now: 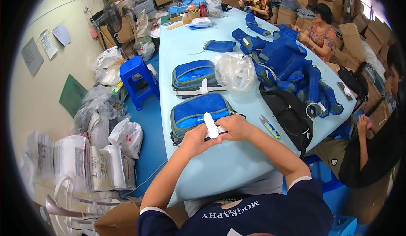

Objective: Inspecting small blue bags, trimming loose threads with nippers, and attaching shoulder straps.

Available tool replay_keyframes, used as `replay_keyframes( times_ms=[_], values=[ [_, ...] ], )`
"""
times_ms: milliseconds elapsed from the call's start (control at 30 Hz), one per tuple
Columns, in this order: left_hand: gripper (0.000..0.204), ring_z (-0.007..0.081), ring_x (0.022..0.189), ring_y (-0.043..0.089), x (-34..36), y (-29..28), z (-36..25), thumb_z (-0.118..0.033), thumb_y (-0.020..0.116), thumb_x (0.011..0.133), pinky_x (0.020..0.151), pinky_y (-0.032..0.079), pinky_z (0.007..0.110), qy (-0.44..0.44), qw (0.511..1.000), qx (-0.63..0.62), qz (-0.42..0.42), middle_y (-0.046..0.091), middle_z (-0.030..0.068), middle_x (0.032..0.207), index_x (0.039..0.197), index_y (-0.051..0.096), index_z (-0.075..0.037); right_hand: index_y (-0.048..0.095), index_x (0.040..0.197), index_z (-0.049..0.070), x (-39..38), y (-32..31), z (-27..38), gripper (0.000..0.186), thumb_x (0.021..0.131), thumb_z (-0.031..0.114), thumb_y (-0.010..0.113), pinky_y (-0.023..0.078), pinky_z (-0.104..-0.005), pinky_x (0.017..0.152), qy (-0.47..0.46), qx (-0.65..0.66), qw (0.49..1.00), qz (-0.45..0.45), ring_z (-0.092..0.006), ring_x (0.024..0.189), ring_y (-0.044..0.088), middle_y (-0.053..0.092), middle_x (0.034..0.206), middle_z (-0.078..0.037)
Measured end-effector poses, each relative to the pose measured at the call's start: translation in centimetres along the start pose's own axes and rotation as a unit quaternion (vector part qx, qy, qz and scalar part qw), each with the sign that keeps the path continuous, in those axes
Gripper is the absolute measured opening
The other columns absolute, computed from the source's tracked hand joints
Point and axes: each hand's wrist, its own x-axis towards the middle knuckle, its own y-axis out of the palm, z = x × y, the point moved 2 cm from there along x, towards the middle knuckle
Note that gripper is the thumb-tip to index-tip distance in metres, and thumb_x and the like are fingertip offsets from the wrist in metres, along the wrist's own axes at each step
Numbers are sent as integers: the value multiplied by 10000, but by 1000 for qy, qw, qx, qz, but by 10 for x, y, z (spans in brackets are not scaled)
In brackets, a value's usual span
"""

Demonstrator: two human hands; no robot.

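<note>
In front of me on the table lies a blue bag [202,109] with grey trim. My left hand [195,141] and my right hand [235,127] are closed at its near edge, thumbs almost meeting. Between them, a white strip with a wavy edge [210,125] stands up against the bag's front. The fingers appear to pinch the bag's strap beneath this strip, though they partly hide it. Just beyond sits a similar blue bag [193,73], with a pale strap [190,92] across its front and another white strip [204,86] on it.
Clear plastic bags [235,72] lie beside the far bag. To the right are heaped blue bags [283,58], a black bag [285,115] and thread snips [269,127]. A blue stool [138,80] stands left of the table [203,177]. Several people sit around the table.
</note>
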Motion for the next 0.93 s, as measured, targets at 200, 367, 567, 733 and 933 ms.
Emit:
replay_keyframes(
  times_ms=[200, 367, 567, 733, 933],
  values=[
    [358, 309, 728, 630, 2, -8, 4, -335, 728, 711, 657, 497, 387, -70, 996, -47, 28, 657, 140, 798, 948, 652, -77, 568, 875, 64, -4, 2, -3, 477, 763, 527, 602, 476, -370, 603, -44, -102, 993, -44, -272, 679, 604, 586, 749, -80],
    [343, 324, 729, 634, 0, -10, 15, -306, 749, 686, 656, 500, 385, -63, 995, -64, 42, 653, 142, 757, 915, 661, -67, 569, 854, 75, -5, 6, 6, 433, 742, 488, 633, 471, -348, 586, -82, -144, 984, -62, -233, 660, 587, 563, 718, -56],
    [359, 328, 762, 633, 5, -2, 16, -271, 770, 670, 682, 502, 390, -38, 999, -21, 2, 655, 148, 818, 922, 645, -48, 587, 900, 58, -2, 4, 4, 364, 744, 377, 666, 471, -375, 647, -9, -57, 998, -27, -264, 751, 594, 584, 768, -82],
    [467, 292, 880, 623, 7, 4, 13, -220, 787, 647, 743, 493, 370, -34, 999, -41, 1, 635, 154, 974, 1027, 595, -26, 625, 1037, 77, 5, -3, -3, 342, 772, 291, 658, 468, -402, 747, 135, 136, 978, 82, -321, 857, 603, 643, 900, -114],
    [532, 302, 1007, 590, 4, 0, 27, -267, 721, 741, 910, 437, 369, -94, 950, -260, 144, 608, 112, 1135, 1208, 551, -78, 631, 1062, 84, 6, -4, -3, 368, 780, 318, 658, 463, -385, 817, 174, 167, 959, 149, -298, 906, 620, 652, 971, -134]
  ],
)
